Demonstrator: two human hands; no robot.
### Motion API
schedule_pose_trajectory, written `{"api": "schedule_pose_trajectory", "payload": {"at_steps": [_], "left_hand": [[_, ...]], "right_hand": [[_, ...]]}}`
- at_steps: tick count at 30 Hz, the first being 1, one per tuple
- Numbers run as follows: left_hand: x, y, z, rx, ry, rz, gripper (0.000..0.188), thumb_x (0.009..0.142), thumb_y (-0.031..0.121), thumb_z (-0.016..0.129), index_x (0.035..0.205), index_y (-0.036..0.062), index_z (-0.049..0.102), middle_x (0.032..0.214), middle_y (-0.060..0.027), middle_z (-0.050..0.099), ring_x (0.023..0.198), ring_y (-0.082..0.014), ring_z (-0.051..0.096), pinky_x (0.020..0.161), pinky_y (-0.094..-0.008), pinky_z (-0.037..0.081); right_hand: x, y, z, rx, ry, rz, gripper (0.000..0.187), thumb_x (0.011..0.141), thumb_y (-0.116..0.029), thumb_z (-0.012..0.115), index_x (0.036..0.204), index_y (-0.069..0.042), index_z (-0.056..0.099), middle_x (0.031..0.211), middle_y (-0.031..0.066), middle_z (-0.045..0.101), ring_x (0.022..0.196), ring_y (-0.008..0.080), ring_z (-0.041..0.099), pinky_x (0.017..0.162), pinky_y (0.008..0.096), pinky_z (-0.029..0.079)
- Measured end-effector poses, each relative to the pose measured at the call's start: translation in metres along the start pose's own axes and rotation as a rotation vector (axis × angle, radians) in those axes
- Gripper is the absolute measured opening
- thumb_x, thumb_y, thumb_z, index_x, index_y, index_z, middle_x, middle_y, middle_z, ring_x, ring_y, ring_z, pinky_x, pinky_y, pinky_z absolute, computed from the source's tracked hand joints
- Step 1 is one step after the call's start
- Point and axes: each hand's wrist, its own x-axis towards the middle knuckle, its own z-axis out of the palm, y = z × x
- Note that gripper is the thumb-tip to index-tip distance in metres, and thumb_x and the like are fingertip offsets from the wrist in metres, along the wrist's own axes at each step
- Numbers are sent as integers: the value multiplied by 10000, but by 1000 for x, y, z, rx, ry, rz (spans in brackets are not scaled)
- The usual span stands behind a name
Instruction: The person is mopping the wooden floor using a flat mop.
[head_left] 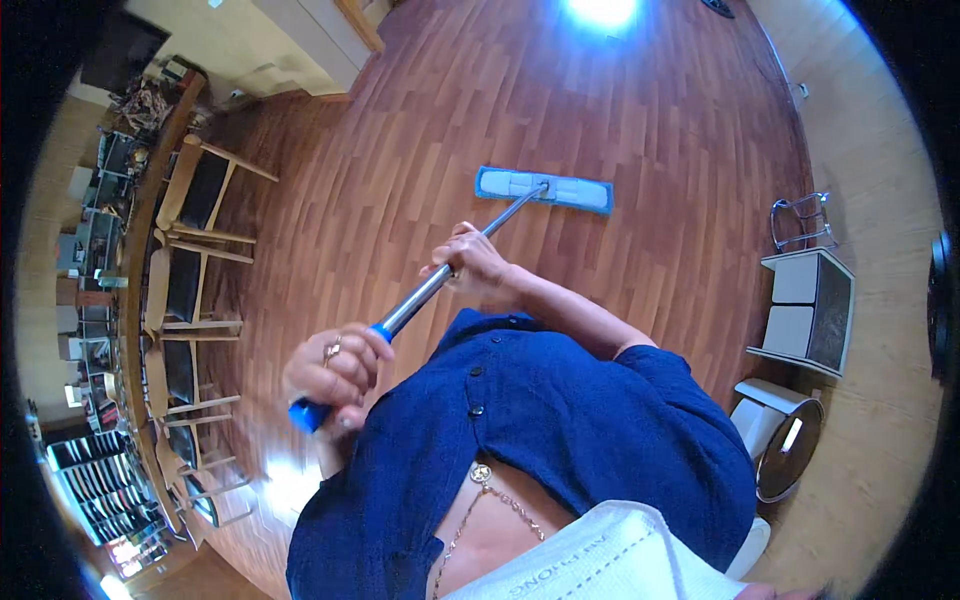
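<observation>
Left hand (338, 370), right hand (470, 258): fingers wrapped round mop handle (415, 302) | slants near-left to far-right | mop head (545, 189) beyond, nearer right hand

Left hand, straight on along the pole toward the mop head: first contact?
The right hand, wrapped around the pole before the mop head; exact gap hard to judge here.

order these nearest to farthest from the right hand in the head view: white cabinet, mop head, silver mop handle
1. Silver mop handle: in the right hand.
2. Mop head: out ahead.
3. White cabinet: far right.
</observation>
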Motion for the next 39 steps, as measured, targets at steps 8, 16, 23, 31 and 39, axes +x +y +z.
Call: {"api": "schedule_pose_trajectory", "payload": {"at_steps": [8,16,23,31,39], "left_hand": [[36,-104,7,253,-116,-151,266,805,179,738,659,69,545,672,-65,587,703,-243,625,901,-459,486],[144,-61,-93,-17,-338,127,348,780,256,781,605,84,536,602,-43,535,570,-211,586,681,-411,561],[204,-83,-107,-358,-538,309,403,816,206,748,561,114,450,573,-19,455,544,-220,552,604,-369,527],[223,-151,-72,-62,-564,222,345,744,127,724,579,89,423,610,-88,512,597,-324,537,557,-432,418],[197,-165,-30,-40,-492,209,349,777,169,706,592,106,416,597,-91,454,590,-325,497,560,-439,395]], "right_hand": [[7,117,-32,-152,84,207,282,723,-329,742,599,-184,535,648,15,565,698,240,595,709,369,412],[90,54,-71,-244,168,342,230,756,-318,723,613,-162,631,651,68,634,687,289,632,684,440,446],[88,39,-119,-330,211,246,317,776,-268,739,596,-131,516,604,61,575,626,263,602,714,390,427],[62,124,-173,-407,291,311,310,735,-225,758,588,-101,515,601,116,543,616,331,577,572,436,420],[15,142,-181,-288,95,501,163,674,-118,803,682,-79,645,656,97,563,642,256,583,600,394,509]]}}
